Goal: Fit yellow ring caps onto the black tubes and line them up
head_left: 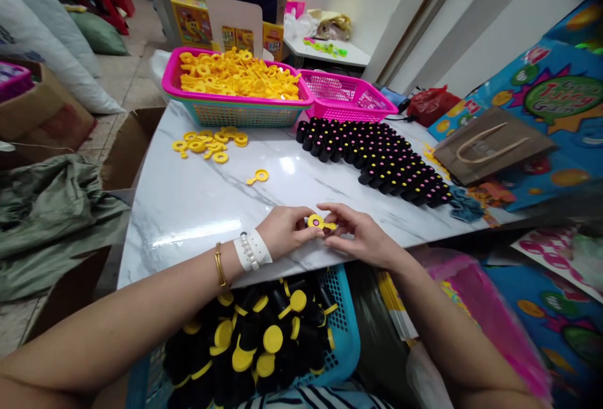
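Note:
My left hand [285, 231] pinches a yellow plastic ring piece with a short tab [328, 226] between thumb and fingers, just above the table's front edge. A pink dot shows in the ring's hole; whatever lies under it is hidden by my fingers. My right hand [354, 233] curls round the tab side, its fingers closed in on the same piece. One loose yellow ring [261, 175] lies on the table beyond my hands. Behind it to the left is a small pile of yellow rings [220, 157]. Many black cylinders with pink or yellow dots [377, 158] stand in rows to the right.
A pink basket [172, 85] heaped with yellow pieces stands at the back of the marble-patterned table [188, 201], beside another pink basket [377, 104]. Below the front edge, a blue basket [346, 321] holds black cylinders with yellow caps. A brown paper bag [494, 145] stands at right.

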Demonstrator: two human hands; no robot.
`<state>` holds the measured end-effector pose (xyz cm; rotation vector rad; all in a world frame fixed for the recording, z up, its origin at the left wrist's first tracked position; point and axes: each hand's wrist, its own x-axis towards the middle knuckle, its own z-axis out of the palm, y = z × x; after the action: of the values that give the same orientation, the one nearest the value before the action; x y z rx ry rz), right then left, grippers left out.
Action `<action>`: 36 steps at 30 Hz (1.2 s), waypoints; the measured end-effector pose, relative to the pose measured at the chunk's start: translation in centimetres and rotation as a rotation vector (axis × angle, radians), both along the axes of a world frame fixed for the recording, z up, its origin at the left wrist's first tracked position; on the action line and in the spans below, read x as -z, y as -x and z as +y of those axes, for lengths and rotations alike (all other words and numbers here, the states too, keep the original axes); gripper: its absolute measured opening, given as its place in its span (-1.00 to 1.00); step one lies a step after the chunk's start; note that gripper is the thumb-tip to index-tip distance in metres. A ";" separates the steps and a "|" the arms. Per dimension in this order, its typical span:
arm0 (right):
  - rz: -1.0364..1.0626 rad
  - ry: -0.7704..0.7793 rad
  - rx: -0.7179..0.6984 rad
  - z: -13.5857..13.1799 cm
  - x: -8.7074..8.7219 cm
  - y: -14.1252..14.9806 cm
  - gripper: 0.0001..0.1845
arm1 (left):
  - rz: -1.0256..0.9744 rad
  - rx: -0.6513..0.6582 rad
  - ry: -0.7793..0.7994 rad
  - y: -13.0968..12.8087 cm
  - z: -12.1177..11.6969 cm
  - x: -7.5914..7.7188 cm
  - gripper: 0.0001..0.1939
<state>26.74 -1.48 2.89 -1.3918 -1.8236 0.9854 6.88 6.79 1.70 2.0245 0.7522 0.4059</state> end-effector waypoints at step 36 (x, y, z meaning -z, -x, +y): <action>-0.277 0.011 -0.048 -7.9 1.4 2.9 -0.64 | 0.631 -0.455 -0.553 4.4 8.1 -1.8 -0.69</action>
<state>23.86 -9.43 1.47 -1.5605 -2.0621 0.8609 2.50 14.91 3.45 2.5263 1.6522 0.2356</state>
